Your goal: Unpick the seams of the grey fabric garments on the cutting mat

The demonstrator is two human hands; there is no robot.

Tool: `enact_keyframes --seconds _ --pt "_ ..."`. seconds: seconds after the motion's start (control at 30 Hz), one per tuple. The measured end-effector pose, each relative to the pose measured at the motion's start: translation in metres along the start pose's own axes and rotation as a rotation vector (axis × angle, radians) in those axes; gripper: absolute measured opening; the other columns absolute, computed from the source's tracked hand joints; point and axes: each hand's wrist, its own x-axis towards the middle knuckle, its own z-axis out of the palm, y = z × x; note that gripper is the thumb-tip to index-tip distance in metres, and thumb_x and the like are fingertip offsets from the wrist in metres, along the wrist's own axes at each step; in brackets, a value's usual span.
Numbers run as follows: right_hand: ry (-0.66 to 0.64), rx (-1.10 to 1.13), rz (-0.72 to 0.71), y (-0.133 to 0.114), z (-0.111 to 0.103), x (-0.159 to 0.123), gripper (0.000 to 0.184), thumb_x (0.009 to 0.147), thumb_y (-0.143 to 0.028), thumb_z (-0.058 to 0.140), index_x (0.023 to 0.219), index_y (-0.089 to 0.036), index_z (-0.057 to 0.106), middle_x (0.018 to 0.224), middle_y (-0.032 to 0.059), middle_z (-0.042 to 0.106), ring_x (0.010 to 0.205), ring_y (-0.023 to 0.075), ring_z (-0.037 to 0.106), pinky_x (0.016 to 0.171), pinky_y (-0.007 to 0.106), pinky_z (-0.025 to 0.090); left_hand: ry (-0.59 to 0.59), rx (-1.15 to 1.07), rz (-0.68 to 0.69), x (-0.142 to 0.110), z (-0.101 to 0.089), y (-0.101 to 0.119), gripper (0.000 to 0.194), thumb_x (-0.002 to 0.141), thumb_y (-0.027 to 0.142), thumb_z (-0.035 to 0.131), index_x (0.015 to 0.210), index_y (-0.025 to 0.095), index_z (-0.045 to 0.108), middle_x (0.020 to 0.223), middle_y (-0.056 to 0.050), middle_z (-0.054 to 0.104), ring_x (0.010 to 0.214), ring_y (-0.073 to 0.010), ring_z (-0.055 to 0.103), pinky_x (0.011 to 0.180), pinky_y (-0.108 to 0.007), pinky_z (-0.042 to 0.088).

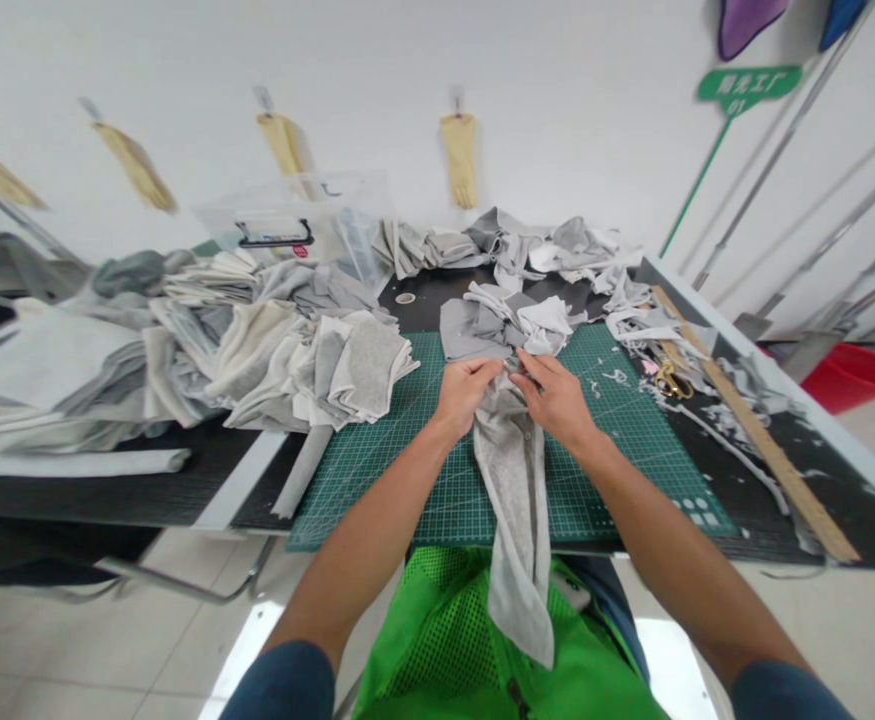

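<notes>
A length of light grey cloth [512,470] hangs from both of my hands over the table's front edge, its lower end resting against a green vest. My left hand [465,392] pinches its top edge between thumb and fingers. Close beside it, my right hand [557,395] is closed on the same edge from the other side. Between the fingertips the detail is too small to make out. Just beyond my hands lies a heap of grey and white cloth pieces [474,328] on the green cutting mat [437,505].
Stacks of folded grey cloth [362,365] cover the left side. A clear plastic box [294,215] stands behind them. On the right lie gold-handled scissors [671,380], a wooden ruler [774,435] and fabric scraps. A tape roll [405,298] sits farther back. A red bucket [857,378] stands off the table.
</notes>
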Motion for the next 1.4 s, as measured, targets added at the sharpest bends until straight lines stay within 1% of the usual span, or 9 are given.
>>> enact_keyframes --seconds 0.17,0.3,0.4,0.47,0.57,0.73,0.83,1.23,1.4 --pt "0.035 -0.005 0.052 -0.001 -0.003 0.0 0.048 0.104 -0.042 0.051 0.145 -0.02 0.062 0.113 0.0148 0.073 0.106 0.0295 0.066 0.097 0.044 0.054 0.004 -0.026 -0.014 -0.001 0.0 -0.001 0.028 0.074 0.044 0.079 0.074 0.016 0.076 0.068 0.0 0.067 0.066 -0.0133 0.059 0.064 -0.024 0.046" --pt "0.101 0.066 0.115 -0.006 -0.007 0.0 0.048 0.1 -0.04 0.059 0.145 -0.024 0.063 0.114 0.0112 0.075 0.098 0.027 0.069 0.091 0.042 0.056 0.029 0.021 -0.02 -0.001 -0.001 -0.002 0.029 0.076 0.044 0.077 0.071 0.016 0.075 0.065 0.0 0.066 0.064 -0.0137 0.059 0.061 -0.024 0.044" --pt "0.106 0.115 0.142 -0.012 -0.007 0.0 0.043 0.095 -0.041 0.067 0.136 -0.028 0.07 0.115 0.0076 0.077 0.095 0.0254 0.071 0.088 0.04 0.057 0.051 0.014 -0.027 0.0 -0.001 -0.002 0.028 0.077 0.044 0.077 0.075 0.016 0.078 0.069 -0.001 0.069 0.064 -0.0133 0.059 0.06 -0.024 0.044" --pt "0.105 0.139 0.148 -0.015 -0.006 0.0 0.037 0.094 -0.041 0.069 0.127 -0.027 0.075 0.115 0.0072 0.078 0.094 0.0251 0.071 0.088 0.04 0.057 0.052 -0.019 -0.029 0.0 0.0 -0.001 0.027 0.076 0.043 0.078 0.079 0.016 0.079 0.074 -0.001 0.072 0.066 -0.0132 0.06 0.062 -0.024 0.045" --pt "0.123 0.166 0.15 -0.018 -0.004 0.0 0.032 0.093 -0.039 0.069 0.121 -0.026 0.077 0.115 0.0083 0.078 0.099 0.0257 0.071 0.093 0.041 0.056 0.027 -0.071 -0.042 -0.001 0.001 0.002 0.028 0.075 0.043 0.08 0.081 0.016 0.079 0.079 -0.003 0.074 0.07 -0.0142 0.063 0.066 -0.025 0.048" --pt "0.129 0.157 0.185 -0.014 -0.003 0.0 0.032 0.094 -0.039 0.068 0.121 -0.025 0.077 0.114 0.0084 0.079 0.101 0.0259 0.071 0.093 0.041 0.056 -0.057 -0.182 -0.098 -0.005 0.003 0.005 0.03 0.072 0.044 0.084 0.077 0.015 0.078 0.074 -0.003 0.073 0.064 -0.0129 0.062 0.063 -0.024 0.047" --pt "0.133 0.145 0.193 -0.012 -0.003 0.0 0.032 0.093 -0.04 0.069 0.12 -0.025 0.078 0.113 0.008 0.079 0.102 0.0255 0.072 0.094 0.041 0.056 -0.082 -0.193 -0.105 -0.007 0.004 0.006 0.029 0.071 0.043 0.085 0.075 0.015 0.078 0.073 -0.003 0.073 0.064 -0.0126 0.061 0.063 -0.024 0.046" --pt "0.139 0.138 0.138 -0.014 -0.005 0.001 0.03 0.094 -0.036 0.07 0.119 -0.024 0.079 0.111 0.0074 0.08 0.097 0.0239 0.072 0.092 0.039 0.057 -0.118 -0.222 -0.105 -0.008 0.005 0.007 0.023 0.072 0.035 0.084 0.076 0.014 0.08 0.075 -0.004 0.074 0.066 -0.0121 0.062 0.065 -0.024 0.046" --pt "0.143 0.137 0.147 -0.014 -0.006 0.001 0.03 0.093 -0.036 0.07 0.119 -0.023 0.079 0.109 0.0078 0.08 0.096 0.0239 0.072 0.091 0.039 0.057 -0.138 -0.228 -0.106 -0.008 0.004 0.007 0.023 0.072 0.036 0.085 0.075 0.014 0.079 0.073 -0.003 0.073 0.063 -0.0108 0.059 0.062 -0.023 0.044"
